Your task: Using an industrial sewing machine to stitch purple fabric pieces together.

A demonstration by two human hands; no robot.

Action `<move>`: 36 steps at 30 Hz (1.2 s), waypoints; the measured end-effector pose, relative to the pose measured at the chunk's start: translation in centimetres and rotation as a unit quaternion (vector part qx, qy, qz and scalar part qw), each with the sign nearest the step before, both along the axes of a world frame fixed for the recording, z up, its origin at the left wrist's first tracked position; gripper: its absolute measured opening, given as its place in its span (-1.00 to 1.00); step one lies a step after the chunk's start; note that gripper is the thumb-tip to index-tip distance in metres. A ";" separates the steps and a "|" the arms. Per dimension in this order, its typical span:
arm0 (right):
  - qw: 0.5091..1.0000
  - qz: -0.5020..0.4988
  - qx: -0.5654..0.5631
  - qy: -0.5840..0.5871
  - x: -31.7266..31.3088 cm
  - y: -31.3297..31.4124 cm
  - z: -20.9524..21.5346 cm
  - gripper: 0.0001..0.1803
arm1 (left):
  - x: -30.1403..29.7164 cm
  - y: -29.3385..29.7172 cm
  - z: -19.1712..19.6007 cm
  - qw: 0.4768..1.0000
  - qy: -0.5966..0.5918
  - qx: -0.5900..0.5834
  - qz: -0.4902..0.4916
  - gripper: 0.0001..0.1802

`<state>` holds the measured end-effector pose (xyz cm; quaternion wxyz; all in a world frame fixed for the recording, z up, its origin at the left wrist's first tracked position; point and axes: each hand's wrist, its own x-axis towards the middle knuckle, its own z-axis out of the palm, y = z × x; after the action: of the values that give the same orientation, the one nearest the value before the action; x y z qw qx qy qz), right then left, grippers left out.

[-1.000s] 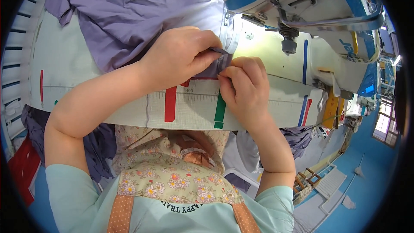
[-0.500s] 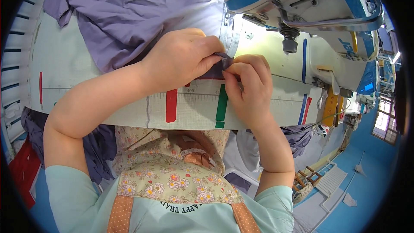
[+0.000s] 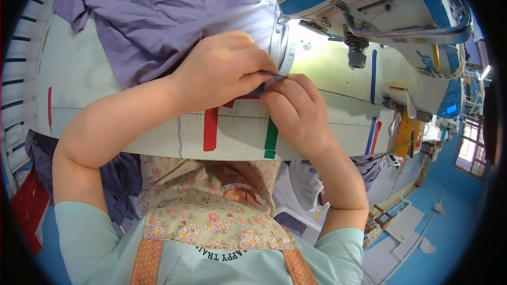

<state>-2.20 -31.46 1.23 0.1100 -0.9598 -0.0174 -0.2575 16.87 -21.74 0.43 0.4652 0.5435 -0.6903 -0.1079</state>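
A purple garment (image 3: pixel 158 18) lies crumpled over the far left of the sewing table. Its edge, with a pale band (image 3: pixel 287 53) along it, reaches toward the sewing machine. My left hand (image 3: pixel 224 71) is closed, thumb and forefinger pinching a small bit of the purple cloth. Close against it, my right hand (image 3: pixel 298 113) is closed too, its fingertips on the same bit of cloth. The fingertips nearly meet, and most of the pinched cloth is hidden behind them.
A white and blue sewing machine (image 3: pixel 369 0) stands at the far right, its lamp lighting the table. Red tape (image 3: pixel 210 132) and green tape (image 3: pixel 271 137) cross the ruler strip along the table's near edge (image 3: pixel 237 153). More purple cloth (image 3: pixel 119 190) hangs below the table.
My right hand has moved slightly left and turned, its fingers now more folded over the cloth. The left hand has shifted only a little; the small purple piece shows less.
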 end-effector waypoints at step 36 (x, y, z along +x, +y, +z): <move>0.910 -0.151 0.386 0.026 -1.1 -0.7 0.8 -0.91 | -0.3 1.9 0.3 0.992 -0.119 0.004 -0.048 -0.59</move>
<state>-3.31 -32.11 2.05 0.4322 -0.8400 0.2317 -0.2322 16.58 -19.80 0.69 0.3719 0.5203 -0.7658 -0.0679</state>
